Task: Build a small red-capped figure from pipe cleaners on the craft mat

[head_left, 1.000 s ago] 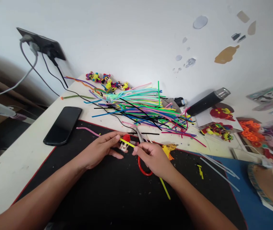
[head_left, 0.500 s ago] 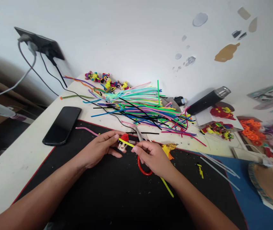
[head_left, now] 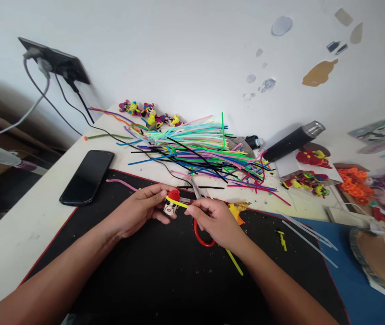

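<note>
Between the thumb and fingers of my left hand (head_left: pixel 148 204) is a small doll head (head_left: pixel 170 207) with a pale painted face and a red top. A yellow pipe cleaner (head_left: pixel 181 205) lies across the front of the head, just under the red part. My right hand (head_left: pixel 215 221) pinches this strip to the right of the head, and its far end sticks out below the hand. Red-handled scissors (head_left: pixel 203 242) lie on the black mat (head_left: pixel 165 280), partly hidden behind my right hand. An orange-yellow piece (head_left: pixel 236 213) lies just past that hand.
A pile of coloured pipe cleaners (head_left: pixel 195 144) spreads along the wall side. A phone (head_left: pixel 87 178) lies at the left. Finished small figures (head_left: pixel 150 113) sit at the back, and a dark flask (head_left: pixel 294 141) leans at the right. A yellow scrap (head_left: pixel 282 240) lies on the mat.
The doll head has shifted slightly left and turned so its face shows more to the front. The yellow pipe cleaner now sits closer across it, bending around the front.
</note>
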Demonstrator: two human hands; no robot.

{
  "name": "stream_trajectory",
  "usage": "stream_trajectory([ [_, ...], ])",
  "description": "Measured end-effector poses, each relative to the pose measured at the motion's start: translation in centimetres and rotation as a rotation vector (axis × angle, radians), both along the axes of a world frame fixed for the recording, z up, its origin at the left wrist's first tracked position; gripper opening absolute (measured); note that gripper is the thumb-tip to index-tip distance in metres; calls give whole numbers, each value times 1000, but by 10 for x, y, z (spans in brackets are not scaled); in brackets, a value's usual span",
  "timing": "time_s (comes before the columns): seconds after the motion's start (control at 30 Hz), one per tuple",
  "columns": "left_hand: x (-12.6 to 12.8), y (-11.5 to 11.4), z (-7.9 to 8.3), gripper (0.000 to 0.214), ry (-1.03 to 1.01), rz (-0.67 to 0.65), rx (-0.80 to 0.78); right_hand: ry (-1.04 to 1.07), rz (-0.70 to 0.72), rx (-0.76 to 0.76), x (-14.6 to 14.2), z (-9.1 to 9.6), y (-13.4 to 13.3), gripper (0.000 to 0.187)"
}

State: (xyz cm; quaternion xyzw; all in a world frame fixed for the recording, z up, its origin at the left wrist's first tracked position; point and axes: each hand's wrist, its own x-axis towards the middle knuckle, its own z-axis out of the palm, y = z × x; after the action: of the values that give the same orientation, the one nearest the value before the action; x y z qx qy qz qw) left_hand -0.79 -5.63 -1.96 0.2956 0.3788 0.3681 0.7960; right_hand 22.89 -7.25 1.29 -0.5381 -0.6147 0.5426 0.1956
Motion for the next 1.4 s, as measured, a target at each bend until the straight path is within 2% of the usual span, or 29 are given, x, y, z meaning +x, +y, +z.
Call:
stream_trajectory([
  [0.43, -1, -1, 0, 31, -35, -17, -35, 73, -34, -69, -1, 3, 4, 35],
  [0.87, -1, 2, 7, 25, -94, -33, -95, 138, -40, -31, -7, 7, 12, 39],
  [1.1, -1, 2, 4, 23, -118, -40, -89, 133, -44, -47, -8, 3, 12, 43],
  [1.4, -2, 0, 3, 24, -124, -57, -54, 197, -58, -97, -9, -4, 10, 39],
])
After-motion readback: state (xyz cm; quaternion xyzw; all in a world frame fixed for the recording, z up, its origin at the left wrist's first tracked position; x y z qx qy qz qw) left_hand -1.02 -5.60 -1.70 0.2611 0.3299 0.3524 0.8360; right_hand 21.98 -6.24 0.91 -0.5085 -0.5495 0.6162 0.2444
